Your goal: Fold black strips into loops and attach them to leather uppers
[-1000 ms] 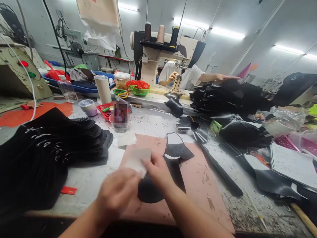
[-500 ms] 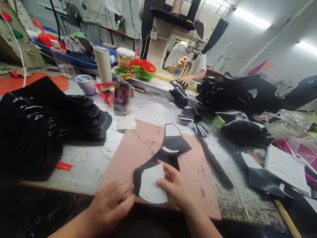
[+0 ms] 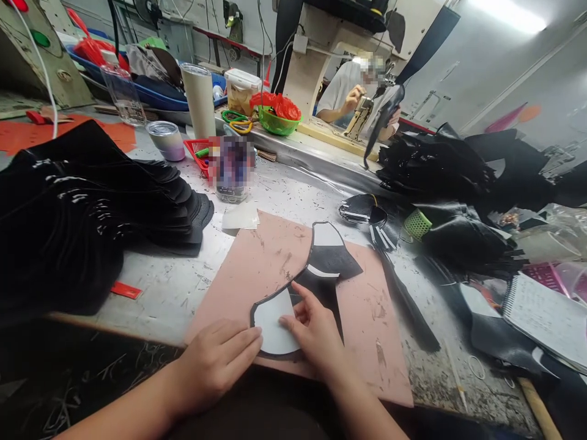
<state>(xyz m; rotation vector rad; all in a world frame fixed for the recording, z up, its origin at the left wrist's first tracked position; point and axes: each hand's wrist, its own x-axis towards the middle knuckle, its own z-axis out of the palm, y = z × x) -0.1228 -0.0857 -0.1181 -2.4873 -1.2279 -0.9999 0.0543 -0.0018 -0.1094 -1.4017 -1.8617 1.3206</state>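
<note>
A cut black leather piece (image 3: 321, 288) lies on a pink mat (image 3: 362, 318), with a white patch at its far tip and a thin white strip across its middle. On its near end is a loose-looking white backing piece (image 3: 273, 324), with a narrow black margin showing around it. My right hand (image 3: 316, 327) holds the backing piece's right edge, thumb on top and index finger reaching to the leather's edge. My left hand (image 3: 224, 354) lies with straight fingers together, fingertips touching the backing piece's left edge.
Stacked black pieces (image 3: 92, 220) stand on the left. Small white sheets (image 3: 241, 217) lie beyond the mat. A tumbler (image 3: 198, 101) and a green bowl (image 3: 279, 121) stand farther back. A notebook (image 3: 545, 318) is on the right. Across the table, a person (image 3: 342, 91) works at a sewing machine.
The white backing piece has moved left and away from me, down onto the leather's near end. My left fingers have straightened from a curl onto its edge. The person opposite has lifted a black piece.
</note>
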